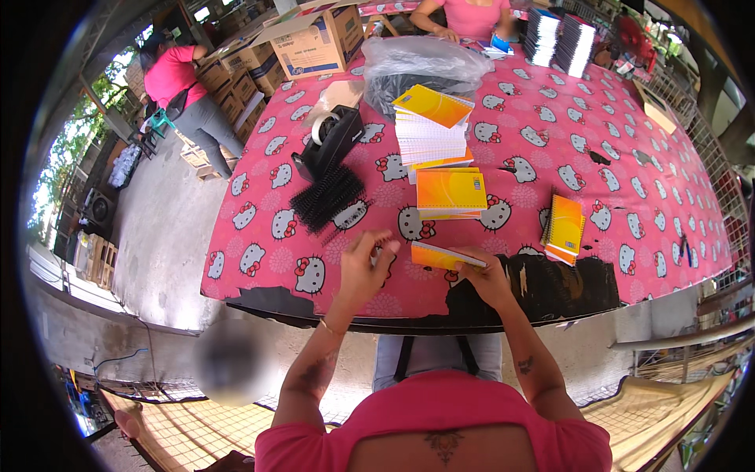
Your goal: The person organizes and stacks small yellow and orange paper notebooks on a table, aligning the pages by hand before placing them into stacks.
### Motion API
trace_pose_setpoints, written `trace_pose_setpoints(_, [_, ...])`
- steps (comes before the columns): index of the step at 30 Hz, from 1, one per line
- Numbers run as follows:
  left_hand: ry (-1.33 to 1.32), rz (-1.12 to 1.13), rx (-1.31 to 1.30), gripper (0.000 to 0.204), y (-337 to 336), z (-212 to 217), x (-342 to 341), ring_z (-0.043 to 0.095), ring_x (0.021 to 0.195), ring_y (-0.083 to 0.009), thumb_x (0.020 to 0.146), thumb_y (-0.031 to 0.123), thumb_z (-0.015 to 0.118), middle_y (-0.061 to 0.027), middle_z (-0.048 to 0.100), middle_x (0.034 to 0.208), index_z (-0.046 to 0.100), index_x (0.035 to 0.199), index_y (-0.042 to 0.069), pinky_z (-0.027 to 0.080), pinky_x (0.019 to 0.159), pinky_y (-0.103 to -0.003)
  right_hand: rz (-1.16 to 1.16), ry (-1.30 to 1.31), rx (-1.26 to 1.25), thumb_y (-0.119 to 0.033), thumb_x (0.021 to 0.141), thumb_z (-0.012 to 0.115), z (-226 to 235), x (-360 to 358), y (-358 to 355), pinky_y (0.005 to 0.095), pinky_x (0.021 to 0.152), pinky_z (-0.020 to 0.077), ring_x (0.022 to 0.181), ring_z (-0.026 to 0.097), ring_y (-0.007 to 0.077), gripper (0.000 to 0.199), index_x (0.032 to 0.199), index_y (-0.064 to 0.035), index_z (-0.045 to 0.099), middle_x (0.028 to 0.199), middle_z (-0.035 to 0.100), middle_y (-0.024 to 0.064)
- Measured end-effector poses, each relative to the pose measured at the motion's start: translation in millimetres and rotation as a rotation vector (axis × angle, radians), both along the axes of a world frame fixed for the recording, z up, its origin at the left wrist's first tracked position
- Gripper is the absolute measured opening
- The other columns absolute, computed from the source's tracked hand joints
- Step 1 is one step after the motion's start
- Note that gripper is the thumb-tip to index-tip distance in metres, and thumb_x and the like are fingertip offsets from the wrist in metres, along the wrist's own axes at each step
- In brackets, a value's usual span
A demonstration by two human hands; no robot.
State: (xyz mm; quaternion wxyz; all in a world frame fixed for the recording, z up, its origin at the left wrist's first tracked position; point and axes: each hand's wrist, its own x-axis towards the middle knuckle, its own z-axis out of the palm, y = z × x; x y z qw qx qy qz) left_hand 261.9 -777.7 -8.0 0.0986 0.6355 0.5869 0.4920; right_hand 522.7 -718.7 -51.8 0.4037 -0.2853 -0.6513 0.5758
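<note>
My right hand grips a small yellow-orange notebook by its right end, tilted low above the table's near edge. To its left, my left hand is raised with fingers curled and thumb and fingertips close together; whatever they may pinch is too small to make out. Just beyond that hand lies a pile of black spiral binding coils. A short stack of yellow notebooks sits ahead of my hands. Behind it leans a fanned stack of notebooks with white page edges. Coil-bound yellow notebooks lie at right.
A black tape dispenser stands beyond the coils. Farther back are a clear plastic bag with dark contents and a cardboard box. The pink patterned tablecloth is torn at the near edge. Two other people in pink are nearby.
</note>
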Motion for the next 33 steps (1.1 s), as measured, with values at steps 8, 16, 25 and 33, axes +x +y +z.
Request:
trace_pose_setpoints(8, [-0.080,-0.017,0.005,0.016,-9,1,13,0.061,0.065,-0.0131,0.089,0.006,0.071,-0.0088,0.067,0.080,0.071,0.104,0.001,0.045,0.056,-0.025,-0.012,-0.024,-0.070,-0.008,0.096,0.063,5,-4,-4,0.0251,0.091,0.0468,0.104,0.061,0.0106,0.028,0.123,0.0006,0.064,0.115,0.069,0.0050])
trace_pose_setpoints(16, [-0.174,-0.037,-0.101,0.015,-4,0,9,0.061,0.069,-0.0088,0.093,0.009,0.067,-0.0069,0.069,0.080,0.071,0.105,0.000,0.047,0.059,-0.024,-0.007,-0.033,-0.091,-0.008,0.096,0.062,4,-2,-2,0.0258,0.092,0.0473,0.105,0.061,0.0111,0.028,0.123,0.0011,0.064,0.115,0.069,0.0058])
trace_pose_setpoints(25, [-0.209,-0.135,-0.123,0.015,-2,-10,-1,0.059,0.067,-0.0076,0.093,0.009,0.068,-0.0042,0.066,0.075,0.071,0.104,0.000,0.047,0.060,-0.023,-0.007,-0.040,-0.101,-0.009,0.096,0.063,13,-4,-5,0.0262,0.090,0.0481,0.103,0.061,0.0113,0.029,0.123,0.0020,0.064,0.113,0.069,0.0059])
trace_pose_setpoints(33, [-0.058,-0.163,0.033,0.018,3,6,6,0.062,0.066,-0.0169,0.087,0.005,0.073,-0.0083,0.065,0.081,0.068,0.103,0.001,0.048,0.059,-0.029,0.018,-0.025,-0.104,-0.009,0.096,0.063,12,-2,-5,0.0267,0.091,0.0482,0.103,0.062,0.0118,0.029,0.123,0.0025,0.063,0.112,0.070,0.0064])
